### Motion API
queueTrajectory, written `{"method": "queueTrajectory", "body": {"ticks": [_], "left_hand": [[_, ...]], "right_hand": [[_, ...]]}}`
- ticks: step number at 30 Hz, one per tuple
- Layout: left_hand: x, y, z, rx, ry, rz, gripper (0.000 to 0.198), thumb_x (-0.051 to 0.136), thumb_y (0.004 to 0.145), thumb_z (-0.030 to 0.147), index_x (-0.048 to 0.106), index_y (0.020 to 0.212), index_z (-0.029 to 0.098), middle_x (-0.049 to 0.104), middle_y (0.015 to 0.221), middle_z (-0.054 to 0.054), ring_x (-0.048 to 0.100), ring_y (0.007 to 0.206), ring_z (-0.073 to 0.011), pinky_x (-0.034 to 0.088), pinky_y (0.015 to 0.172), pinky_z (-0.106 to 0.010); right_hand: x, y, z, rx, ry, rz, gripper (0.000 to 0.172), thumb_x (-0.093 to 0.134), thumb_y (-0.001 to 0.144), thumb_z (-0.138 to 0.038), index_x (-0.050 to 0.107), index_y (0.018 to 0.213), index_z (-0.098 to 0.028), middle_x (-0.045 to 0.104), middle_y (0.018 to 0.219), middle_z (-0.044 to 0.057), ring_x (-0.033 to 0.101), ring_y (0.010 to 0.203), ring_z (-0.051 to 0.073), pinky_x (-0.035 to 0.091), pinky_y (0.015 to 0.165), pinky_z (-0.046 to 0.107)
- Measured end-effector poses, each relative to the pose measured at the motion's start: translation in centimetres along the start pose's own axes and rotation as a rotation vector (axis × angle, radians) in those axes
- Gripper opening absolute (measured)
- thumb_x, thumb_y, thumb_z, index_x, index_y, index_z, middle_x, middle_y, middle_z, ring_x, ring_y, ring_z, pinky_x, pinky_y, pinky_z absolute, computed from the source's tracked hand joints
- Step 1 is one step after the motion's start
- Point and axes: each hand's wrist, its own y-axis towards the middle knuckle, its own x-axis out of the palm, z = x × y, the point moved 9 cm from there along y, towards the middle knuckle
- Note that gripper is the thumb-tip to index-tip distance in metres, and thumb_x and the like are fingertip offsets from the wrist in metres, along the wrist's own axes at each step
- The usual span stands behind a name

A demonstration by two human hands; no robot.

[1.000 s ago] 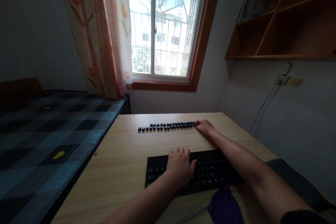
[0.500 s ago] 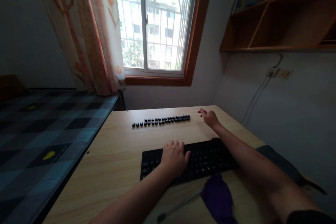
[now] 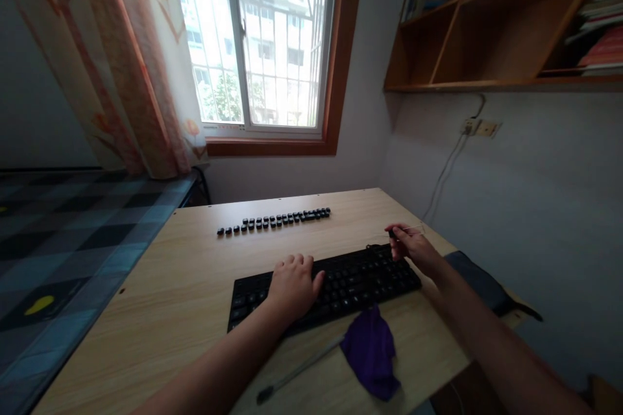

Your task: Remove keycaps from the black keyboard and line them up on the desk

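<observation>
At frame centre, a keyboard (image 3: 350,282) lies lengthwise, left to right, on the desk (image 3: 195,285). The left hand (image 3: 292,282) rests flat and empty on its left half. The right hand (image 3: 413,248), at its far right corner, pinches a small dark piece (image 3: 392,233). A keycap row (image 3: 275,220) lies beyond, up-left.

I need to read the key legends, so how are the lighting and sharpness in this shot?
Head view: the window is blown out and backlights the room; head view: the keyboard and loose keycaps sit dark, legends unreadable; head view: lines of the shelf splay toward the corner, wide-angle distortion.
</observation>
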Motion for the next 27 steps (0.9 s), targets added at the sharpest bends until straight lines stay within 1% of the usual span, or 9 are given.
{"method": "queueTrajectory", "body": {"ticks": [3, 5, 7, 9, 12, 16, 20, 24, 27], "left_hand": [[-0.2, 0.0, 0.0, -0.008, 0.01, -0.006, 0.038, 0.038, 0.095, 0.047, 0.061, 0.103, 0.017, 0.065, 0.103, -0.013, 0.057, 0.1, -0.0296, 0.041, 0.084, -0.042], [-0.2, 0.0, 0.0, -0.014, 0.014, -0.009, 0.039, 0.038, 0.095, 0.047, 0.061, 0.103, 0.017, 0.065, 0.103, -0.013, 0.057, 0.1, -0.0295, 0.042, 0.084, -0.042], [-0.1, 0.1, 0.0, -0.017, 0.02, -0.014, 0.039, 0.038, 0.095, 0.047, 0.062, 0.102, 0.018, 0.065, 0.103, -0.012, 0.057, 0.099, -0.0298, 0.042, 0.084, -0.042], [-0.1, 0.2, 0.0, -0.015, 0.025, -0.018, 0.039, 0.038, 0.095, 0.047, 0.062, 0.102, 0.018, 0.065, 0.102, -0.012, 0.057, 0.098, -0.0301, 0.042, 0.084, -0.042], [0.0, 0.3, 0.0, -0.008, 0.032, -0.018, 0.038, 0.038, 0.095, 0.047, 0.062, 0.104, 0.018, 0.065, 0.102, -0.012, 0.057, 0.098, -0.0302, 0.042, 0.084, -0.043], [0.0, 0.5, 0.1, 0.0, 0.035, -0.02, 0.037, 0.039, 0.095, 0.046, 0.062, 0.105, 0.018, 0.065, 0.103, -0.012, 0.057, 0.098, -0.0296, 0.042, 0.083, -0.042], [-0.1, 0.4, 0.1, -0.004, 0.022, -0.017, 0.036, 0.04, 0.095, 0.045, 0.062, 0.104, 0.018, 0.065, 0.102, -0.012, 0.058, 0.098, -0.0296, 0.043, 0.083, -0.042], [-0.3, 0.3, 0.0, -0.008, 0.011, -0.006, 0.036, 0.041, 0.095, 0.045, 0.063, 0.104, 0.018, 0.065, 0.101, -0.013, 0.058, 0.097, -0.03, 0.043, 0.083, -0.043], [-0.4, 0.3, 0.1, -0.003, 0.016, 0.001, 0.036, 0.041, 0.095, 0.044, 0.063, 0.104, 0.018, 0.065, 0.101, -0.012, 0.058, 0.097, -0.0301, 0.043, 0.083, -0.044]], "right_hand": [[-0.4, 0.4, 0.2, -0.065, -0.048, 0.132, 0.036, 0.052, 0.087, -0.056, 0.051, 0.081, -0.02, 0.039, 0.049, -0.009, 0.04, 0.034, 0.008, 0.044, 0.04, 0.023], [-0.8, 0.8, 1.2, -0.075, -0.083, 0.201, 0.04, 0.045, 0.09, -0.057, 0.047, 0.073, -0.021, 0.034, 0.043, -0.01, 0.034, 0.031, 0.009, 0.037, 0.035, 0.022], [-1.0, 1.1, 2.2, -0.076, -0.13, 0.236, 0.044, 0.041, 0.091, -0.06, 0.047, 0.071, -0.021, 0.036, 0.04, -0.008, 0.037, 0.03, 0.01, 0.033, 0.033, 0.022], [-1.3, 1.2, 3.0, -0.076, -0.193, 0.268, 0.048, 0.039, 0.091, -0.063, 0.048, 0.07, -0.021, 0.039, 0.039, -0.007, 0.04, 0.031, 0.012, 0.031, 0.033, 0.022], [-1.7, 1.1, 3.4, -0.081, -0.265, 0.311, 0.051, 0.035, 0.091, -0.066, 0.048, 0.07, -0.022, 0.043, 0.039, -0.005, 0.043, 0.032, 0.013, 0.032, 0.034, 0.023], [-1.8, 1.0, 2.5, -0.15, -0.387, 0.337, 0.055, 0.032, 0.091, -0.069, 0.049, 0.067, -0.022, 0.045, 0.04, -0.003, 0.047, 0.037, 0.016, 0.037, 0.041, 0.026], [-1.4, 1.0, 1.6, -0.2, -0.5, 0.321, 0.058, 0.031, 0.092, -0.068, 0.05, 0.063, -0.022, 0.05, 0.045, 0.001, 0.052, 0.046, 0.018, 0.04, 0.05, 0.028], [-0.4, 0.4, 0.8, -0.266, -0.605, 0.278, 0.055, 0.03, 0.095, -0.06, 0.051, 0.064, -0.021, 0.056, 0.054, 0.003, 0.055, 0.054, 0.019, 0.041, 0.057, 0.028], [0.6, -0.3, 0.6, -0.301, -0.648, 0.228, 0.05, 0.03, 0.098, -0.053, 0.052, 0.067, -0.02, 0.056, 0.057, 0.004, 0.054, 0.054, 0.018, 0.039, 0.057, 0.027]]}}
